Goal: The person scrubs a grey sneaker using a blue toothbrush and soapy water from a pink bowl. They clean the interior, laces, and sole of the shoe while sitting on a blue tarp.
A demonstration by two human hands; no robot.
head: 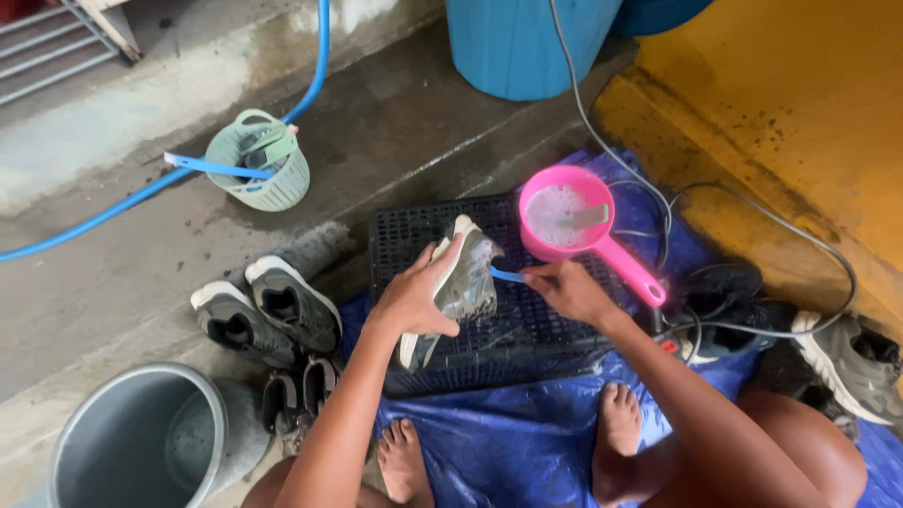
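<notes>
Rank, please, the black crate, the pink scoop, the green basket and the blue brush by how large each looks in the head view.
1. black crate
2. pink scoop
3. green basket, close to the scoop's size and farther away, so unsure
4. blue brush, mostly hidden by the right hand

Daylight falls on a wet concrete floor (pixel 395 122), stained dark and streaked with damp patches, beside a raised slab painted yellow (pixel 800 103) and flecked with grime. A blue hose (pixel 113 212) snakes across the concrete past a pale green plastic basket (pixel 263 169), while a blue barrel (pixel 522 42) stands at the far edge. A crumpled blue tarpaulin (pixel 527 437) covers the near ground, with a black plastic crate (pixel 546 334) laid flat on it. A grey bucket (pixel 122 442) sits at lower left, near a metal grille (pixel 42 42) in the corner.
</notes>
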